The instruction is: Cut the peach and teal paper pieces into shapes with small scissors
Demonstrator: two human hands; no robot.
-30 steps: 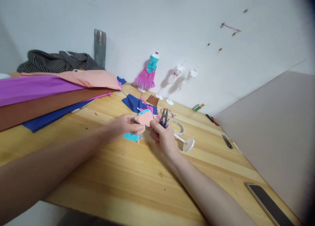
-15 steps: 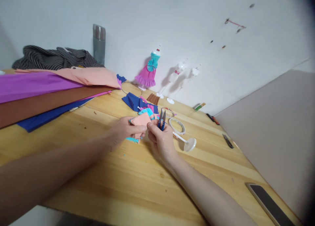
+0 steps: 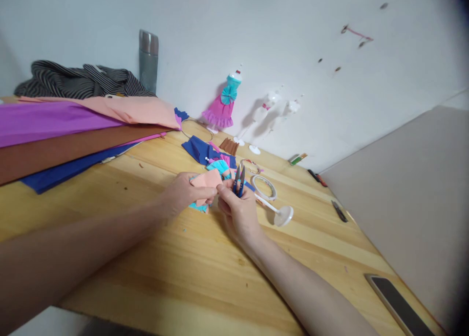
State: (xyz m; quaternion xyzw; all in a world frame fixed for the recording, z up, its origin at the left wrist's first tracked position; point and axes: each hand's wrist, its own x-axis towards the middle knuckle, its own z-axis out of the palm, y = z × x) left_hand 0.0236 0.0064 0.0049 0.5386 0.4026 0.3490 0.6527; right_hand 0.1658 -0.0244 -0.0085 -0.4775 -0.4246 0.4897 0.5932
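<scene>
My left hand [image 3: 186, 193] is closed on a folded piece of peach crepe paper [image 3: 207, 180], held just above the table. Thumb and forefinger of my right hand [image 3: 238, 206] pinch the right edge of that same piece. Tucked in the right hand, blades pointing up, is a pair of blue-handled thread snips [image 3: 239, 180]. Turquoise paper scraps [image 3: 199, 207] show beneath the left hand. Just beyond the hands lie a turquoise pleated piece [image 3: 218, 167] and a dark blue piece [image 3: 198, 149]. A white stand [image 3: 283, 216] lies tipped over beside the right hand.
Long coloured paper sheets [image 3: 73, 126] cover the left side. Against the wall stand a dressed mini mannequin [image 3: 225, 101], two white ones, and a grey bottle [image 3: 148, 62]. A tape roll [image 3: 264, 187], a cutter knife [image 3: 339, 211] and a phone [image 3: 399, 304] lie to the right.
The peach paper has tilted slightly and shifted a little left between my hands. The snips' blades have turned slightly within my right hand. The view has moved a little.
</scene>
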